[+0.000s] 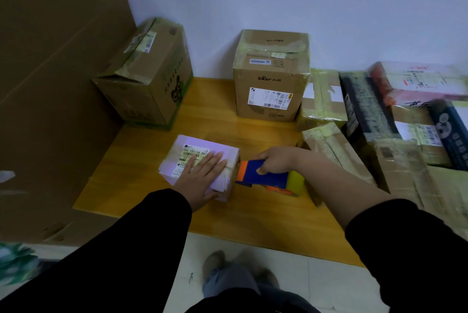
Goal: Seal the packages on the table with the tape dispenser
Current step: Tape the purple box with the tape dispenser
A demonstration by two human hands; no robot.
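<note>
While flat atop the small package (177,158), left hand (202,177) straight-fingered; right hand (274,160) with grip around tape dispenser (264,178).

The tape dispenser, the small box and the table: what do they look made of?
The tape dispenser looks like smooth moulded plastic, in solid blue and orange. The small box seems to be cardboard, with worn brown edges and a paper label. The table looks like wood or veneer: yellowish, with a light sheen.

Left hand (202,176) presses small box (200,164); right hand (274,160) grips tape dispenser (263,177).
</note>
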